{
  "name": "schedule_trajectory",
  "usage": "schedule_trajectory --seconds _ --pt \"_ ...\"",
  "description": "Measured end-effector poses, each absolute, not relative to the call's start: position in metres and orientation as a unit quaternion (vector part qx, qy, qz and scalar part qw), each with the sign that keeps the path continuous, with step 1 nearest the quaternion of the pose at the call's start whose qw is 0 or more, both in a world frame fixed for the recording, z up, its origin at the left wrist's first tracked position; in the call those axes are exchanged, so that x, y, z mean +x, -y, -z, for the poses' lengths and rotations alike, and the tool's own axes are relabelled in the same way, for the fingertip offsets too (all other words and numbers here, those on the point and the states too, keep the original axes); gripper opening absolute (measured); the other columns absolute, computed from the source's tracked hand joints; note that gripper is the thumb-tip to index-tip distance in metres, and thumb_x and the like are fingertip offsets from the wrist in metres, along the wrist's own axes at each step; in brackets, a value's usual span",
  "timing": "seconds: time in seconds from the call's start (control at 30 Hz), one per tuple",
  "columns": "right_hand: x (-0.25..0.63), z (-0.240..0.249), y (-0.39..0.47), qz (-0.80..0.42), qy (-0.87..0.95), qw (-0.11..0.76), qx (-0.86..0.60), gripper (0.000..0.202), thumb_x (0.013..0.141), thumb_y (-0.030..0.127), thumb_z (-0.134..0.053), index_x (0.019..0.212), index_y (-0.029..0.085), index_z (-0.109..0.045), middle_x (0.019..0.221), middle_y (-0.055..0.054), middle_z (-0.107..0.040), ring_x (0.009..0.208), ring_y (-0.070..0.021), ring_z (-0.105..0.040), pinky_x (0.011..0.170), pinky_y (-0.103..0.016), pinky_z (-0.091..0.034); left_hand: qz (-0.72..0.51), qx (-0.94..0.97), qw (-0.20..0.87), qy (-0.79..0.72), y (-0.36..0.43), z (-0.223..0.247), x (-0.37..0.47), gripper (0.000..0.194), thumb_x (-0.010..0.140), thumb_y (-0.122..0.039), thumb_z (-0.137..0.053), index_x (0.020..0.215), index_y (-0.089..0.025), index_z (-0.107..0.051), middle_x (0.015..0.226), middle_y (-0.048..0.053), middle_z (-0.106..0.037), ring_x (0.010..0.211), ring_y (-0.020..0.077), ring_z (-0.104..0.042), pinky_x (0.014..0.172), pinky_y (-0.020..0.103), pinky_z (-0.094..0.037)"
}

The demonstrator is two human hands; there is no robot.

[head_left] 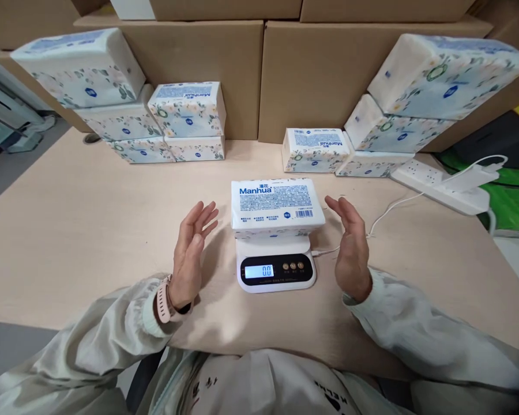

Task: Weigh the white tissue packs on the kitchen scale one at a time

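Note:
A white tissue pack point(277, 204) with blue "Manhua" print lies flat on top of a white digital scale point(273, 246). On the scale's lit display I read 0.0. To the left of the pack my left hand point(190, 253), with a watch on its wrist, is held up, palm inward and fingers apart. Across from it, my right hand point(350, 248) is raised on the pack's right side, fingers stretched out. Gaps show between both hands and the pack, and neither holds anything.
Stacked tissue packs stand at the back left point(125, 124) and back right point(415, 127). Behind them rise cardboard boxes point(207, 57). A white power strip point(445, 187) lies at the right, and a white cable point(393, 204) runs from there to the scale.

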State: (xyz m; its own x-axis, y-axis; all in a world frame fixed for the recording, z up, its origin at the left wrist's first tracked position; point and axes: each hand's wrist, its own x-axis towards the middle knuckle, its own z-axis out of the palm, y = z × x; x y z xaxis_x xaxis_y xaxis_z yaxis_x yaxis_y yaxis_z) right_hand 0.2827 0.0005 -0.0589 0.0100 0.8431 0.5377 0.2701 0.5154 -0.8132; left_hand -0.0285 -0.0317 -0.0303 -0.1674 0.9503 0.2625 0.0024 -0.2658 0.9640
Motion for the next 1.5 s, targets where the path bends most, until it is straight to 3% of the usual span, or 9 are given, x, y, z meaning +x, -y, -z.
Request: schedule_trajectory --seconds 0.37,1.03,1.37,1.5 --pt "0.2816 0.0566 0.0005 -0.238 0.659 0.562 -0.44 0.059 0.11 0.056 -0.042 0.164 0.032 -0.046 0.159 -0.011 -0.062 0.152 -0.0334 -0.056 0.129 -0.069 -0.038 -0.597 0.513 0.402 -0.467 0.0303 0.0308 -0.0293 0.055 0.108 -0.055 -0.057 0.156 -0.031 -0.055 0.163 0.011 -0.057 0.147 0.0291 -0.06 0.117 0.048 -0.055" --pt "0.2819 0.0565 -0.0002 -0.247 0.665 0.555 -0.435 0.06 0.11 0.058 -0.04 0.164 0.033 -0.043 0.156 -0.011 -0.064 0.149 -0.0336 -0.058 0.128 -0.068 -0.04 -0.599 0.495 0.405 -0.482 0.027 0.0338 -0.0301 0.054 0.104 -0.059 -0.06 0.15 -0.031 -0.06 0.158 0.012 -0.061 0.139 0.0304 -0.064 0.113 0.052 -0.057" --pt "0.2816 0.0558 0.0004 -0.251 0.664 0.556 -0.433 0.055 0.111 0.056 -0.039 0.164 0.043 -0.044 0.154 -0.005 -0.066 0.147 -0.0318 -0.06 0.128 -0.066 -0.041 -0.599 0.498 0.404 -0.478 0.0272 0.0325 -0.0303 0.053 0.105 -0.058 -0.06 0.151 -0.032 -0.06 0.158 0.011 -0.061 0.138 0.0293 -0.065 0.112 0.051 -0.058" --pt "0.2816 0.0563 0.0004 -0.251 0.66 0.555 -0.44 0.057 0.11 0.058 -0.039 0.164 0.04 -0.045 0.153 -0.007 -0.066 0.147 -0.0333 -0.06 0.127 -0.068 -0.041 -0.6 0.499 0.404 -0.477 0.0275 0.0329 -0.0302 0.054 0.104 -0.059 -0.061 0.15 -0.031 -0.06 0.158 0.012 -0.06 0.138 0.0307 -0.065 0.113 0.054 -0.057"
